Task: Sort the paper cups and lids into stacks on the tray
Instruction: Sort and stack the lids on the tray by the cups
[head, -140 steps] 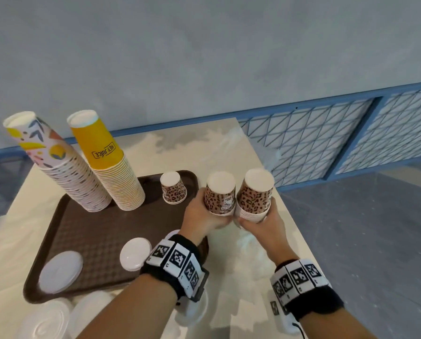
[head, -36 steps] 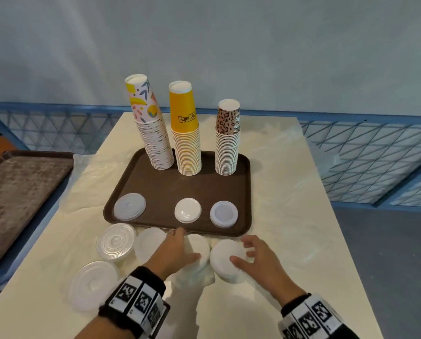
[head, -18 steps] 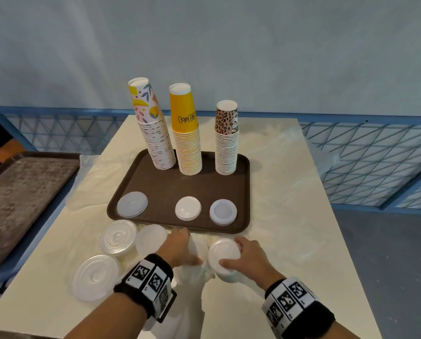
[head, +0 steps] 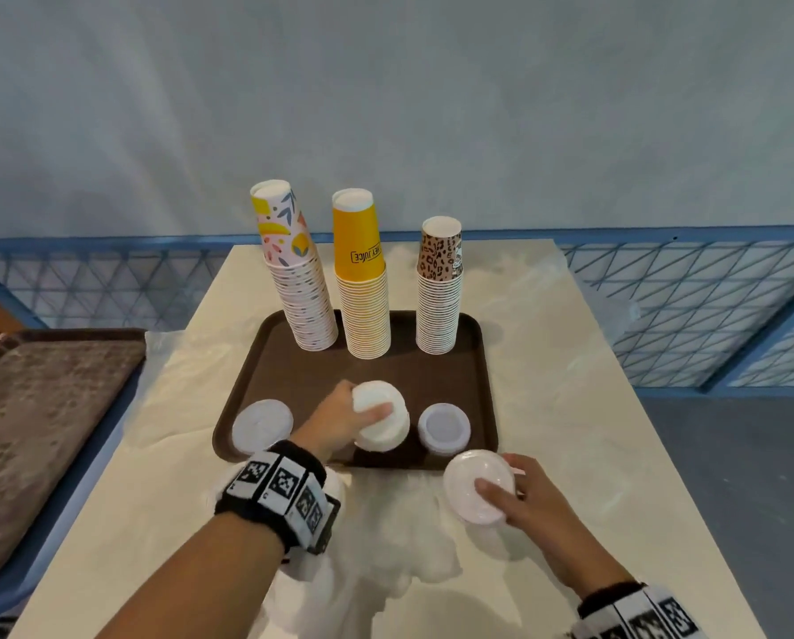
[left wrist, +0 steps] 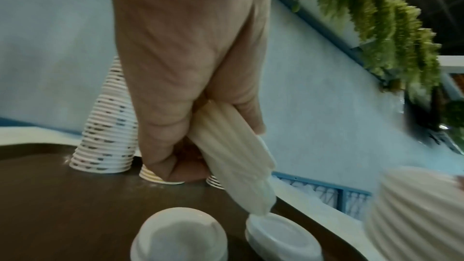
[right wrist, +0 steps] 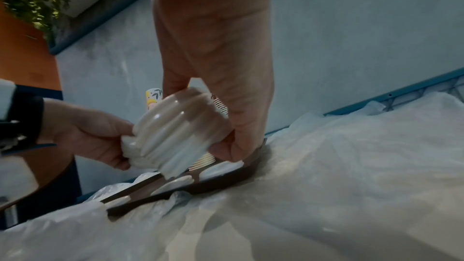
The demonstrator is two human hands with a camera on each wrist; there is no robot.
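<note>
step: cups done, onto lids | left hand (head: 339, 419) gripping a stack of white lids (head: 381, 419) over the tray (head: 471, 357) middle | right hand (head: 528, 500) pinching a second lid stack (head: 473, 493) above the tabletop (head: 570, 408) | next: guessing I lower each squarely onto its matching pile

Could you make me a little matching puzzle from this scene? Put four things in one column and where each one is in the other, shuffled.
Things:
1. yellow cup stack
2. leopard-print cup stack
3. left hand
4. right hand

Places:
A. holds a lid stack above the table, off the tray
B. middle of the three cup stacks
C. holds a lid stack over the tray
D. rightmost cup stack

Pairs: 1-B, 2-D, 3-C, 4-A
</note>
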